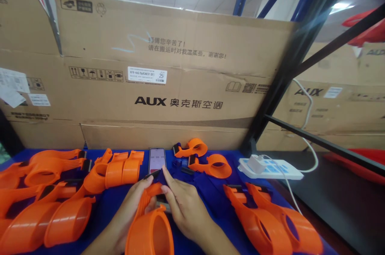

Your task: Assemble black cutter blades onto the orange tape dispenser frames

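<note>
Near the front middle, an orange plastic tape dispenser point(152, 229) is held between both hands, its round ring toward me. My left hand point(136, 195) is closed around the dispenser's narrow end from the left. From the right, my right hand point(188, 201) grips the same end, thumb and fingers pressed at a dark piece on its tip. My fingers partly hide that tip. Small dark blue parts point(207, 187) lie just beyond my right hand. Two more dispensers point(219, 165) lie behind them. A phone point(157, 160) with a running-timer display stands just past my fingertips.
Several orange dispensers point(69, 221) crowd the left of the blue tabletop point(104, 223). Two more point(270, 227) lie at the right. A white power strip point(270, 168) with a plug and cables sits at the right edge. Cardboard point(192, 82) walls the back, beside a black rack post point(276, 86).
</note>
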Available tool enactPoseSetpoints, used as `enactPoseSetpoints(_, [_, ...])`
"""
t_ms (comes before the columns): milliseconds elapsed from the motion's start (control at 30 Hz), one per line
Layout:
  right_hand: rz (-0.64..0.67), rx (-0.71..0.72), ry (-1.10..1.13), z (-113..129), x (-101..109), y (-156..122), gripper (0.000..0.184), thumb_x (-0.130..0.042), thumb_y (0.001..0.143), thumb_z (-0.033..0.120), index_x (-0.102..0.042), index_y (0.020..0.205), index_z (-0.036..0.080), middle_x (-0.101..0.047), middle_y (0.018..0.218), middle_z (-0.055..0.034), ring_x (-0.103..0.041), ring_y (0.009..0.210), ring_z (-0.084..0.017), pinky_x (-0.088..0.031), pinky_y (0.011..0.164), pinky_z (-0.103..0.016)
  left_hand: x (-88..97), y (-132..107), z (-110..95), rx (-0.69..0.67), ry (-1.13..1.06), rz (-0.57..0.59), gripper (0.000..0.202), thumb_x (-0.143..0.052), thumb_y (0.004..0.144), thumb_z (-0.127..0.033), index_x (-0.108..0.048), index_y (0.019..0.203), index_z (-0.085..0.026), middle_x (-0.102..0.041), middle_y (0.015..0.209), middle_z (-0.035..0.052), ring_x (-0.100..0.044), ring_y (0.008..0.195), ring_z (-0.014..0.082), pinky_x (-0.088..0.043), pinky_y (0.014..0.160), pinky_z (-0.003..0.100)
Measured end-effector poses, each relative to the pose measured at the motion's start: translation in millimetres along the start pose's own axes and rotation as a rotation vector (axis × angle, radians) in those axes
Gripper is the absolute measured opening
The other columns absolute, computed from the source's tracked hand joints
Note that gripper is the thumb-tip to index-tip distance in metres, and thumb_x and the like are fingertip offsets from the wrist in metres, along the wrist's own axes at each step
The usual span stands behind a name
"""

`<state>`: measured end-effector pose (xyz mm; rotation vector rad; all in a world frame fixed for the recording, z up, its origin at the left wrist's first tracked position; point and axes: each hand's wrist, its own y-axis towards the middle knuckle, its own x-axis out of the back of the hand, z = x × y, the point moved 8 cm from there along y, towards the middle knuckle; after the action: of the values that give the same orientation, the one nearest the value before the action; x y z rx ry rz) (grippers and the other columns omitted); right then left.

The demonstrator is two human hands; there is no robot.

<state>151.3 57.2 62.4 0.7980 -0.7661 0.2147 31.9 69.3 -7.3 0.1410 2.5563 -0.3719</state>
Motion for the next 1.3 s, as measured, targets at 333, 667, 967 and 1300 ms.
enactPoseSetpoints(333, [-0.038,0.133,-0.051,9,9,1,0.044,-0.035,0.109,0.028,-0.051,0.147,0.013,-0.075,0.114,-0.0171,-0.073,0.101,-0.028,-0.061,0.087,-0.041,8.0,0,10,0.054,-0.175,-0.045,0.028,-0.082,0.081,-0.04,-0.065,0.073,-0.019,-0.061,0.051,-0.0032,-0.053,0.044,0.0103,-0.044,0.048,0.02])
enactPoseSetpoints(667, [-0.277,-0.239,0.061,-34,45,4,0.041,-0.042,0.109,0.036,-0.062,0.077,0.02,-0.067,0.07,-0.0015,-0.063,0.064,-0.016,-0.044,0.062,-0.025,-7.9,-4,7,-0.076,0.186,0.173,0.029,-0.068,0.093,-0.046,-0.067,0.104,-0.019,-0.051,0.039,-0.0071,-0.039,0.036,0.0089,-0.033,0.044,0.019])
enactPoseSetpoints(967, [-0.212,-0.453,-0.071,-98,47,4,0.04,-0.055,0.098,0.03,-0.054,0.059,0.022,-0.056,0.051,0.001,-0.053,0.048,-0.016,-0.031,0.051,-0.025,12.0,4,-2,-0.065,0.106,-0.055,0.035,-0.075,0.085,-0.052,-0.067,0.083,-0.018,-0.046,0.042,-0.0074,-0.037,0.041,0.0085,-0.044,0.05,0.022])
enactPoseSetpoints(1300, [-0.248,-0.42,-0.032,-88,55,4,0.032,-0.049,0.103,0.038,-0.075,0.099,0.019,-0.069,0.065,-0.0027,-0.064,0.058,-0.02,-0.043,0.055,-0.027,12.2,6,-6,-0.155,0.189,-0.055,0.032,-0.079,0.083,-0.049,-0.069,0.088,-0.018,-0.049,0.047,-0.0083,-0.04,0.041,0.0068,-0.035,0.045,0.017])
